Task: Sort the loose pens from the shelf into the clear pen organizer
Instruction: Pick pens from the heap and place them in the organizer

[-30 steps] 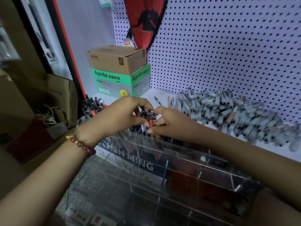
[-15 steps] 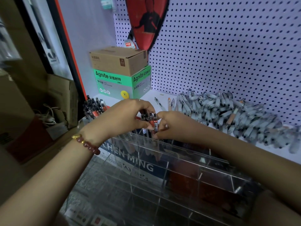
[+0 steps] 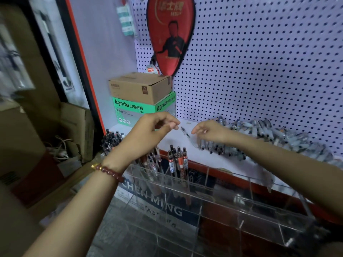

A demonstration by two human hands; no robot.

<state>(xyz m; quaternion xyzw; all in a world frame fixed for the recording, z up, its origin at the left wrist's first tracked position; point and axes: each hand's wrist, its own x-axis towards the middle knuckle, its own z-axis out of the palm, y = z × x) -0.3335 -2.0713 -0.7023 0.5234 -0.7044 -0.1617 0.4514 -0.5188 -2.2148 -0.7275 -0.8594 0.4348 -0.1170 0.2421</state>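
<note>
Acrylic organizer (image 3: 219,193): clear, below both hands; upright pens (image 3: 178,160) fill its cells under and just right of the left wrist, while the cells under the right forearm look empty.
Left hand (image 3: 148,138): raised above the filled cells, fingers loosely curled, thumb near forefinger; it appears to hold nothing, though a small item could be hidden.
Right hand (image 3: 213,132): reaching over the shelf (image 3: 172,140), fingers spread and slack, empty, its palm just above the near end of the pile (image 3: 269,136).
Single pen (image 3: 185,132): lying loose on the shelf between the two hands, just off the right fingertips.
Pile: a long heap stretching away past the right wrist along the pegboard (image 3: 259,62).
Risk, grab: a hurried scoop into the heap would likely nudge pens over the shelf's front edge.
Risk, forearm: the right arm crosses low over the organizer's rim; a dropped elbow could knock it.
Risk, packing: crowded left cells may jam or tip new pens.
</note>
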